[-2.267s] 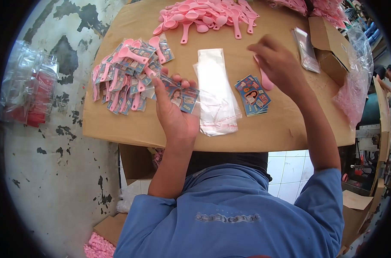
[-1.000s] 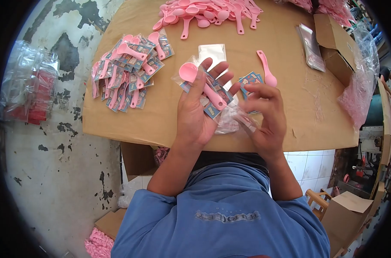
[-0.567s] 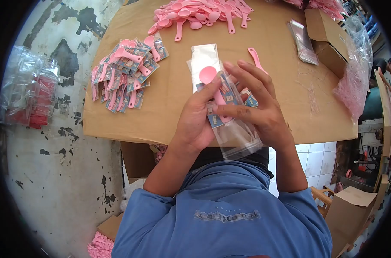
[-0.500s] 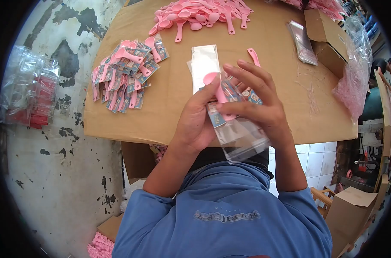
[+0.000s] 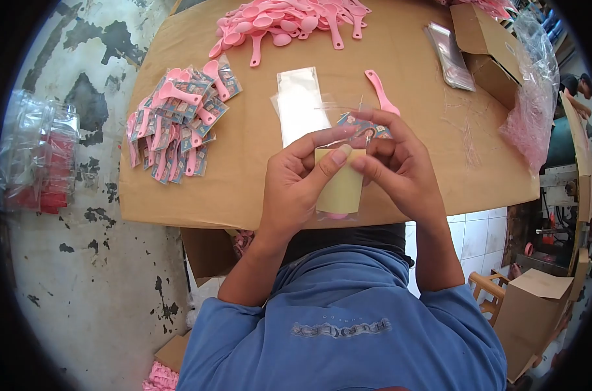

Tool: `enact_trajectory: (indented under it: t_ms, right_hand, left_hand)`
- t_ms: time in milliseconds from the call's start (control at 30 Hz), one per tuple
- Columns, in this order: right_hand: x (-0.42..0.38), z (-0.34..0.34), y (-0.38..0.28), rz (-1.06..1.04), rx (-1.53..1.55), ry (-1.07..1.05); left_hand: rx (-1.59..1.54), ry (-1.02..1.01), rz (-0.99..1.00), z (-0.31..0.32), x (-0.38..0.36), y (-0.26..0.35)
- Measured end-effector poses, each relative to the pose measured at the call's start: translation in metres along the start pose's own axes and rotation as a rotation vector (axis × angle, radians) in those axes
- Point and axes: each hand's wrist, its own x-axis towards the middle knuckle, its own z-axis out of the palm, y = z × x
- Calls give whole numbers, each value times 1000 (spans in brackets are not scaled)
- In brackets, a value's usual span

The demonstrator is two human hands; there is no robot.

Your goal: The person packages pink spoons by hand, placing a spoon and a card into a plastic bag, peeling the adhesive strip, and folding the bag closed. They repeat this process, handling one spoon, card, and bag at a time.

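Note:
My left hand (image 5: 293,186) and my right hand (image 5: 407,166) pinch the upper part of a clear plastic bag (image 5: 340,186) between thumbs and fingers. Inside is a card with its plain pale-yellow back towards me, and a bit of a pink spoon (image 5: 337,216) shows below it. Just beyond my fingers, blue printed cards (image 5: 379,131) are partly covered by my right hand. A stack of clear bags (image 5: 299,98) lies past my left hand. One loose pink measuring spoon (image 5: 379,91) rests beyond my right hand.
Bagged pink spoons with cards (image 5: 179,117) are heaped at the left of the table (image 5: 244,195). A pile of loose pink spoons (image 5: 276,23) is at the far edge. At right stand a carton (image 5: 481,49), a bag stack (image 5: 449,58) and crumpled plastic (image 5: 530,104).
The bag has been turned over: the spoon and printed card front faced me before, now the card's plain back does. Its open end has swung away from me, and both hands now grip it.

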Motion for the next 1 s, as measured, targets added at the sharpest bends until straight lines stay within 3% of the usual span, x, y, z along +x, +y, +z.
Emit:
enact_trajectory:
  t_ms: [100,200,300,400,500,800,1000]
  right_hand:
    - [8,-3,7,-345,-463,227]
    - [20,-8,6,-795,-932,261]
    - [25,3,5,-928,-1012,286]
    - [27,8,4,-1005,-932,440]
    - [19,5,-6,-967,-1136,341]
    - [17,4,0,-973,-1147,411]
    - [23,-3,2,-862,-896,361]
  left_hand:
    - [103,80,43,4,-4,3]
    - [223,123,123,10,-7,3]
    - [380,125,174,8,-10,-1]
    - [443,134,218,12,-11,-1]
    - [489,136,249,14,-15,-1]
    - [702,102,368,22,-16,-9]
    - [690,55,271,20,-17,-3]
